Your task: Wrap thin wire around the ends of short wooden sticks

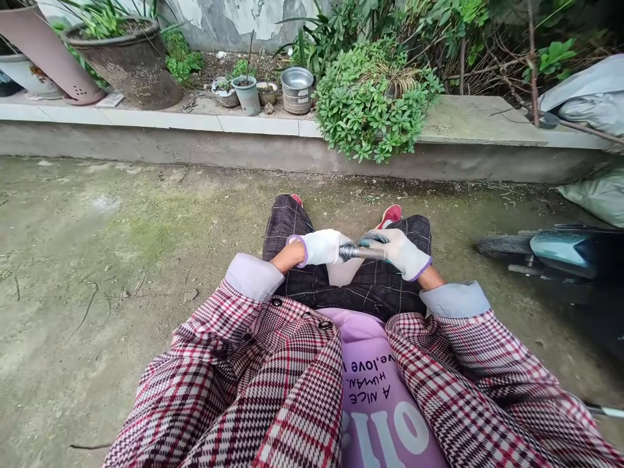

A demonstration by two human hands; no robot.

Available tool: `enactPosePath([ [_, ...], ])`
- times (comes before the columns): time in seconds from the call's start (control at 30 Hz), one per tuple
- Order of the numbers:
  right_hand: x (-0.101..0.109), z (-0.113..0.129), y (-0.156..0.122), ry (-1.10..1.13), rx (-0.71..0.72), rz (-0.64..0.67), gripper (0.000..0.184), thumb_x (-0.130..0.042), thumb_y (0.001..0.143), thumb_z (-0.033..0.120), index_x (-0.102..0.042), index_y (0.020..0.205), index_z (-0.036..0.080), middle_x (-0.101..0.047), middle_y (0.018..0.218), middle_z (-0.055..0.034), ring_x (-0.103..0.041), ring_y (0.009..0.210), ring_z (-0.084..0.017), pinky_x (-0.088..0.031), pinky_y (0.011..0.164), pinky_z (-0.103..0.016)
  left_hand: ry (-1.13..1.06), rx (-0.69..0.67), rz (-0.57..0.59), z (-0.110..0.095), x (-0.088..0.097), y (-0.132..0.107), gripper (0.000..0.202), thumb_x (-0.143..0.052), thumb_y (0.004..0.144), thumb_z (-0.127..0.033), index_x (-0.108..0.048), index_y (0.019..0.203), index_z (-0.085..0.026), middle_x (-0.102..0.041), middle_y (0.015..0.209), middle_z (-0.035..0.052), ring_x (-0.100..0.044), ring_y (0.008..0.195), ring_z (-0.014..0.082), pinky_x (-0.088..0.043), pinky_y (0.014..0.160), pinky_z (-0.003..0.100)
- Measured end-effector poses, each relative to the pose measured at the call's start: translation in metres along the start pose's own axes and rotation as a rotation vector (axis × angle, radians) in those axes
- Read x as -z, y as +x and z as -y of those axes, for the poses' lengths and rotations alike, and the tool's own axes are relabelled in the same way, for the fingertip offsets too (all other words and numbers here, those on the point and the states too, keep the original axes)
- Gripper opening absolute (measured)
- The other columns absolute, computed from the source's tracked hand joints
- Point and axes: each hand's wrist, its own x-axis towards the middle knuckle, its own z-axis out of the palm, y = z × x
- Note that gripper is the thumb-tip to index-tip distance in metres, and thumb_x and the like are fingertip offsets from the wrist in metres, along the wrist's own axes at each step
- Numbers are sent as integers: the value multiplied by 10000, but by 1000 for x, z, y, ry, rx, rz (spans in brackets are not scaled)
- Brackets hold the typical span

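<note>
Hands both closed on a steel rod (pixel 363 252), in white knit gloves with purple cuffs. Left hand (pixel 319 247) is wrapped just beside the ridged, threaded-looking end; right hand (pixel 396 252) is around the plain shank, glove palm grey-stained. Rod is held level over the lap, above dark checked trousers (pixel 375 292); red shoes (pixel 392 216) are seen at 12 o'clock.

Moss-stained concrete ground (pixel 88 260) is seen at 9 o'clock. Dark planter (pixel 121 65) stands at 11 o'clock on a low rendered ledge with white tile trim (pixel 258 125). Small pots (pixel 246 94), a steel pot (pixel 297 90) and a leafy shrub (pixel 375 104) are placed along it at 12 to 1 o'clock. Grey sacks (pixel 585 97) are seen at 2 o'clock, a teal scooter (pixel 560 253) at 3 o'clock. Pink shirt (pixel 375 390) at 6 o'clock is printed "A NICE HUMAN" and "love", upside down in view, partly covered by a plaid jacket (pixel 273 390).
</note>
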Motion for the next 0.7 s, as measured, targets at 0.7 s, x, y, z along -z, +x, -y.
enactPosePath([
  [0.7,7,24,-10,-406,9,-36,194,-624,924,229,-800,1003,240,-817,1044,-64,-731,969,-253,-524,872,-331,445,4,103,-6,-15,3,266,-518,924,-110,-755,1041,-135,-749,875,168,-761,892,332,-547,766,386],
])
